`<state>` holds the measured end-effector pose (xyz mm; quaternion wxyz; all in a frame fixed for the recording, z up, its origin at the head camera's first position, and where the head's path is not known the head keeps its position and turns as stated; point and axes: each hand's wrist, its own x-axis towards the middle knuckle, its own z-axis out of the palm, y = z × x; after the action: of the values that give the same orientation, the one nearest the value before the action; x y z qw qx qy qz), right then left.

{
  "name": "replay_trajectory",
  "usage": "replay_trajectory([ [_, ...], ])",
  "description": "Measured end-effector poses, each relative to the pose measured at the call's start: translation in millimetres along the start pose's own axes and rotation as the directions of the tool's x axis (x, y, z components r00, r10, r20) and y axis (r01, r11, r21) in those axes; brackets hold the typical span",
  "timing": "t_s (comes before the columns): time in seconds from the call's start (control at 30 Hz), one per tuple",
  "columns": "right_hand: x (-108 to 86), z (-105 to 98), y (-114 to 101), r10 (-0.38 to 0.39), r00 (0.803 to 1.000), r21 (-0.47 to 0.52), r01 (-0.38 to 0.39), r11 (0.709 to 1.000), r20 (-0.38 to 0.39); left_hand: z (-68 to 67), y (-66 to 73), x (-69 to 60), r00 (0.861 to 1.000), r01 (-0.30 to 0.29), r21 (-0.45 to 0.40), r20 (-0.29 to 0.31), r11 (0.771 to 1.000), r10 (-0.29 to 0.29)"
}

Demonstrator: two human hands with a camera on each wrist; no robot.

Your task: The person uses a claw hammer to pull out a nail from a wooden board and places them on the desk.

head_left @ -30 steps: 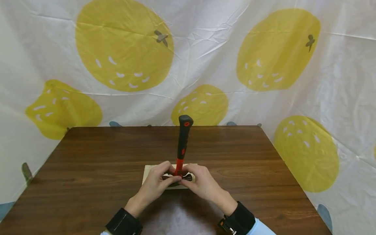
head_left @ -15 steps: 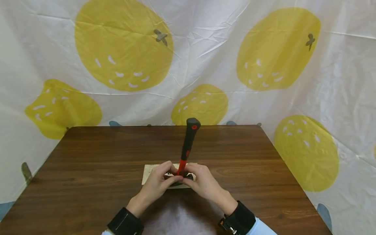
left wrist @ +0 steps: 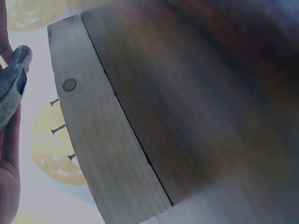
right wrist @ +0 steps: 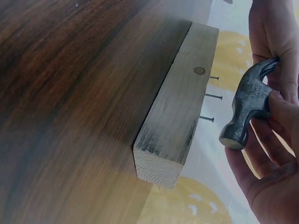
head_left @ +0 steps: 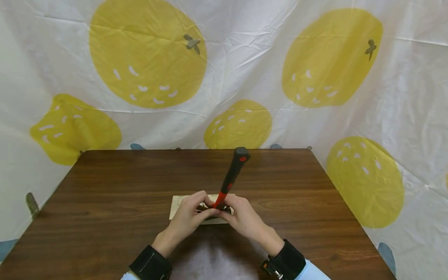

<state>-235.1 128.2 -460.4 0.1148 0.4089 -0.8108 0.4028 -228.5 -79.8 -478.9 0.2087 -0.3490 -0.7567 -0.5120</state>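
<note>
A claw hammer (head_left: 232, 175) with a black and red handle stands handle-up, leaning right, between my two hands. Its dark metal head (right wrist: 250, 100) is held above a pale wooden block (right wrist: 175, 107). My left hand (head_left: 190, 214) pinches the head on the claw side. With thumb and fingers, my right hand (head_left: 245, 217) grips it nearer the striking face, seen in the right wrist view. From the block's top several nails protrude, among them a nail (right wrist: 214, 97) apart from the hammer. The left wrist view catches part of the head (left wrist: 14, 88) and the block (left wrist: 93, 126).
The block lies on a brown wooden table (head_left: 122, 186), close in front of me. Behind the table hangs a white sheet (head_left: 241, 50) printed with yellow fruit. Black bands (head_left: 285, 260) are strapped round both wrists.
The hammer's handle has tipped steadily to the right and its end has sunk lower. Both hands keep their hold on the head and have barely moved.
</note>
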Motion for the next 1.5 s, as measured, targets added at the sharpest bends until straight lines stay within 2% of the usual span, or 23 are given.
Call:
replay_trajectory([
  [0.23,-3.5,2,0,0.032,0.999,-0.003,-0.032,0.999,0.034,-0.9,0.8,-0.5,1.000,0.008,-0.021,0.007,1.000,-0.008],
  [0.57,-6.3,1,-1,0.058,0.998,0.022,-0.058,0.998,0.012,-1.7,2.2,1.8,1.000,0.026,-0.009,0.015,1.000,-0.026],
  [0.83,-11.1,-2,3,0.117,0.993,0.027,-0.118,0.993,0.021,-3.2,1.5,4.9,1.000,-0.017,0.027,0.016,0.999,0.016],
  [1.0,-13.7,-3,3,0.129,0.991,0.017,-0.130,0.991,0.021,-5.1,0.6,4.9,1.000,-0.011,0.052,0.027,0.999,0.010],
  [1.3,-17.4,-2,4,0.138,0.990,0.016,-0.138,0.990,-0.021,-10.8,1.3,6.1,1.000,-0.006,0.069,0.018,0.998,0.005],
  [1.5,-19.9,-4,6,0.189,0.982,0.048,-0.188,0.981,-0.025,-13.3,-1.1,4.8,1.000,-0.011,0.082,-0.009,0.997,0.012],
])
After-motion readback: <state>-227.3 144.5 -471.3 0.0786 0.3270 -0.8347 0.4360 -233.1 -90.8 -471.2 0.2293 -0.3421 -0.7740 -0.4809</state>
